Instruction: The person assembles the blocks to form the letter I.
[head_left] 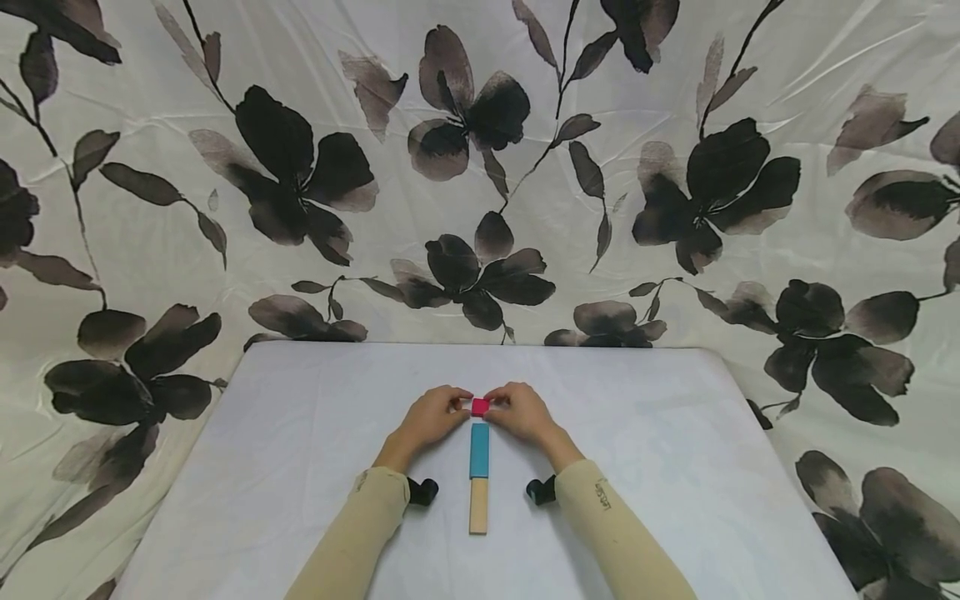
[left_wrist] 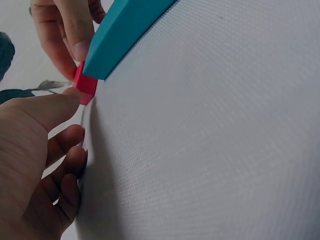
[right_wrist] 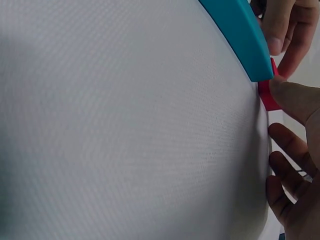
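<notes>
A small red block (head_left: 480, 407) stands at the far end of a line of blocks. From its left side my left hand (head_left: 429, 418) holds it by thumb and fingertips, while my right hand (head_left: 525, 413) does the same from the right. In the left wrist view the left thumb (left_wrist: 62, 106) touches the red block (left_wrist: 86, 86). The right thumb (right_wrist: 295, 97) covers part of it in the right wrist view. Just nearer than the red block, with a narrow gap, lies a blue rectangular block (head_left: 479, 450). A plain wooden block (head_left: 478, 506) meets the blue block's near end.
All the blocks lie on a table with a white cloth (head_left: 637, 433). Behind it hangs a floral curtain (head_left: 315, 50). Dark wrist cameras (head_left: 423, 492) stick out inward from both sleeves, on either side of the blocks.
</notes>
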